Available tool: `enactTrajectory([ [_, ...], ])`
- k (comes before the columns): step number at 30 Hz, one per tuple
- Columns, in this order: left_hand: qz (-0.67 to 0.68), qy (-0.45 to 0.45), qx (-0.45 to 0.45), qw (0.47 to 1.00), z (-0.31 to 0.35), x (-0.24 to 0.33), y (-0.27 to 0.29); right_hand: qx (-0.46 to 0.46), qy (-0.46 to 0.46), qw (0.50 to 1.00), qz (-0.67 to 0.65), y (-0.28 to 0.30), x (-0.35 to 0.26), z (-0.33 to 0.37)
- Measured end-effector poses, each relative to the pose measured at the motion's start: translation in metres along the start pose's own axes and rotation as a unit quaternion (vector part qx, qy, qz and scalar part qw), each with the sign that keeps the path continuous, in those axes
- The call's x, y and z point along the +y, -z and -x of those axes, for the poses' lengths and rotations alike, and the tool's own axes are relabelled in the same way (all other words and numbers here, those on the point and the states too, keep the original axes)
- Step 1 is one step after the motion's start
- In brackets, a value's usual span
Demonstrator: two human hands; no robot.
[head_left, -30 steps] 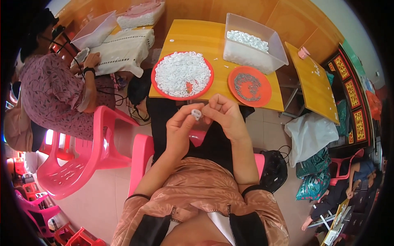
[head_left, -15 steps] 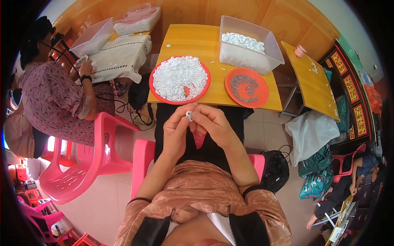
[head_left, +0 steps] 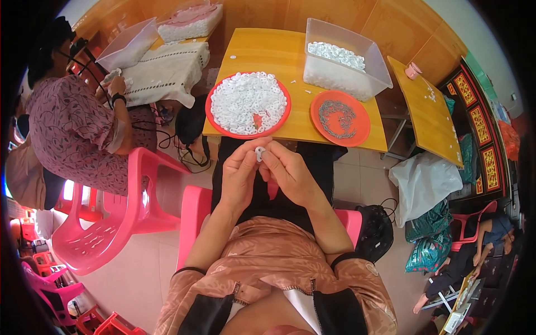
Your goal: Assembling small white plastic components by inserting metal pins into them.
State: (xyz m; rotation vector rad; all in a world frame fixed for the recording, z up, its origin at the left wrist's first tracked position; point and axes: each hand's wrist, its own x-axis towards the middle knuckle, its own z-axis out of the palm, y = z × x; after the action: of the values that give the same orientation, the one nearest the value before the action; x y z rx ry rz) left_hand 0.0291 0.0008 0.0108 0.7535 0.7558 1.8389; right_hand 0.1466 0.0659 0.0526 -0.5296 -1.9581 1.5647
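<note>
Between my fingertips, above my lap at the near table edge, is a small white plastic clip (head_left: 259,152) with a hole in it. My left hand (head_left: 240,172) pinches it from the left, thumb and forefinger closed. From the right, my right hand (head_left: 288,173) has its thumb and finger pressed on the same clip. Whether a nail is also between the fingers is hidden. Just beyond my hands, a round red tray (head_left: 209,113) holds a heap of similar white ring-shaped pieces. To its right, an orange-red plate (head_left: 362,120) carries a curved pile of thin grey nails (head_left: 338,120).
A clear plastic bin (head_left: 349,84) of white pieces stands at the back right of the yellow table (head_left: 268,47). At the left, a co-worker (head_left: 84,134) sits by a cloth-covered table. Beside me are a pink chair (head_left: 139,201) and, right, a white sack (head_left: 427,181).
My fingers have turned the white clip slightly, so more of its flat face shows. Both hands stay pinched together. The whole view has shifted a little.
</note>
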Motion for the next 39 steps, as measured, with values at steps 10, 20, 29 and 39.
enactTrajectory([
  [10, 0.016, -0.017, 0.05, 0.999, 0.003, -0.005, -0.003, 0.033, 0.134, 0.984, 0.112, -0.004, 0.01, -0.001],
  [20, 0.059, -0.012, 0.011, 0.998, 0.007, -0.007, -0.009, 0.149, 0.278, 0.893, 0.32, -0.016, 0.03, -0.008],
  [29, 0.073, -0.032, 0.04, 0.996, 0.011, -0.016, -0.012, 0.187, 0.314, 0.865, 0.345, -0.022, 0.043, -0.01],
  [39, 0.081, -0.016, 0.085, 0.993, 0.014, -0.019, -0.014, 0.199, 0.307, 0.87, 0.331, -0.027, 0.051, -0.009],
])
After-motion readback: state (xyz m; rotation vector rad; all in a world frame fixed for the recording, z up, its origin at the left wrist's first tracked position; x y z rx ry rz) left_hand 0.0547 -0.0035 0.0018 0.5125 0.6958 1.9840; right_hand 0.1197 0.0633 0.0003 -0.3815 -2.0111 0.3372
